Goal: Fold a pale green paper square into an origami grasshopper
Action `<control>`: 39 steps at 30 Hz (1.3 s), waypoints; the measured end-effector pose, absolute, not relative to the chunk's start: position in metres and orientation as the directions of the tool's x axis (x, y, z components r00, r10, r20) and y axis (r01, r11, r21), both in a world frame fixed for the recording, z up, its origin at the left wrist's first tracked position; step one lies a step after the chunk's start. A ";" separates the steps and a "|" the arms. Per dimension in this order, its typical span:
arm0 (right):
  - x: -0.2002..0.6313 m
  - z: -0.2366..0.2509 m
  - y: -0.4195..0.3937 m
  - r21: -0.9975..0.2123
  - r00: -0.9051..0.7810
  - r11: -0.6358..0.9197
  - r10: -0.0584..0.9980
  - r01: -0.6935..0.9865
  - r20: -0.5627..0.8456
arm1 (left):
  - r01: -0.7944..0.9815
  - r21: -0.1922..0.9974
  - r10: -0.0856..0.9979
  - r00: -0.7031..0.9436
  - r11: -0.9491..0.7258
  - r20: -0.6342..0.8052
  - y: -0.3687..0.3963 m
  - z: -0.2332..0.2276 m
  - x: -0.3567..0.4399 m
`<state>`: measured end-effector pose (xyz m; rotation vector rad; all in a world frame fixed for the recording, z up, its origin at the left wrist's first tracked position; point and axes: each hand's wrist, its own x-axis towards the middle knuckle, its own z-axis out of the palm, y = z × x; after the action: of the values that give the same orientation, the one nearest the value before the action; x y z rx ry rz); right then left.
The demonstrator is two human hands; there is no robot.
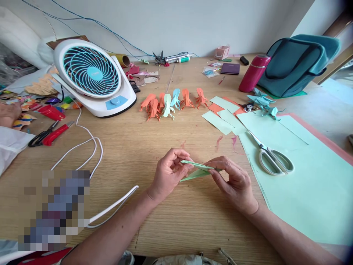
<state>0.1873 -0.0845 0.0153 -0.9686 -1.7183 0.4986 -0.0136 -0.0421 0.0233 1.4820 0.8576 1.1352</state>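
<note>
Both my hands hold a small folded piece of light green paper [197, 169] just above the wooden table [154, 143]. My left hand [169, 173] pinches its left end between thumb and fingers. My right hand [234, 182] presses the right end with fingertips. The paper is folded into a narrow pointed shape. Behind my hands stands a row of several finished orange and light blue folded paper figures [171, 101].
Grey-handled scissors [271, 156] lie on large light green sheets [303, 176] at right, with cut paper pieces [223, 114]. A white desk fan [92, 75] with its cord sits at left. Red-handled tools [52, 134], a red bottle [253, 73], a teal bag [298, 62]. Another person's hand [8, 114] far left.
</note>
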 end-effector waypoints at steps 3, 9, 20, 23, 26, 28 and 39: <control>0.188 0.014 -0.085 -0.722 -0.116 0.580 0.803 0.376 0.584 | -0.122 0.978 0.930 0.308 -0.168 0.198 -0.041 0.025 -0.013; 0.187 0.012 -0.084 -0.706 -0.119 0.583 0.798 0.403 0.590 | -0.194 0.965 0.921 0.311 -0.178 0.233 -0.042 0.025 -0.013; 0.183 0.014 -0.084 -0.684 -0.155 0.601 0.787 0.414 0.597 | -0.176 0.963 0.937 0.251 -0.203 0.243 -0.054 0.021 -0.011; 0.182 0.014 -0.083 -0.678 -0.145 0.601 0.784 0.424 0.604 | -0.204 0.962 0.940 0.252 -0.181 0.230 -0.055 0.022 -0.010; 0.182 0.013 -0.084 -0.660 -0.151 0.614 0.771 0.433 0.618 | -0.175 0.963 0.934 0.261 -0.203 0.244 -0.055 0.024 -0.010; 0.182 0.012 -0.084 -0.644 -0.161 0.629 0.758 0.436 0.632 | -0.141 0.958 0.922 0.269 -0.248 0.278 -0.054 0.025 -0.010; 0.182 0.010 -0.086 -0.599 -0.210 0.662 0.731 0.451 0.649 | -0.091 0.957 0.904 0.314 -0.276 0.291 -0.054 0.024 -0.011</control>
<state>0.1816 -0.0859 0.0103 -0.9360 -1.8535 0.3423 -0.0108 -0.0543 0.0239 1.5215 0.7759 1.1791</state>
